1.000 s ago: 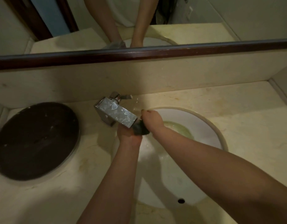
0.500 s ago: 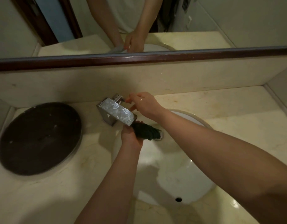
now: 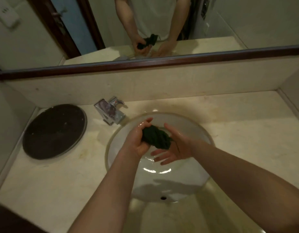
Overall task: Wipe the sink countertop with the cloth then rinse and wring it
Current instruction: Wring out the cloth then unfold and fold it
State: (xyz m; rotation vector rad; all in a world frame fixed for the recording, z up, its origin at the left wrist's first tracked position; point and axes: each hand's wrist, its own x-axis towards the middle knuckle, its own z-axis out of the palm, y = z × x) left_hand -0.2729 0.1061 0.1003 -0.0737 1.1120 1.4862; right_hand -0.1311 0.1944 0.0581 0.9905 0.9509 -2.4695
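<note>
A dark green cloth (image 3: 156, 137), twisted into a thick roll, hangs over the white sink basin (image 3: 192, 180). My left hand (image 3: 138, 140) grips its left end. My right hand (image 3: 174, 147) is under the cloth's right end with palm up and fingers spread, touching it without closing around it. The chrome faucet (image 3: 110, 111) stands at the basin's far left rim, apart from both hands. No water stream shows from it. The beige marble countertop (image 3: 246, 135) surrounds the basin.
A round dark lid or tray (image 3: 54, 132) lies on the countertop at the left. A backsplash (image 3: 145, 84) and a wood-framed mirror (image 3: 162, 22) rise behind the sink. Side walls close in the counter at left and right.
My right hand left the faucet handle and came down under the cloth. My left hand carried the cloth away from the spout toward the middle of the basin.
</note>
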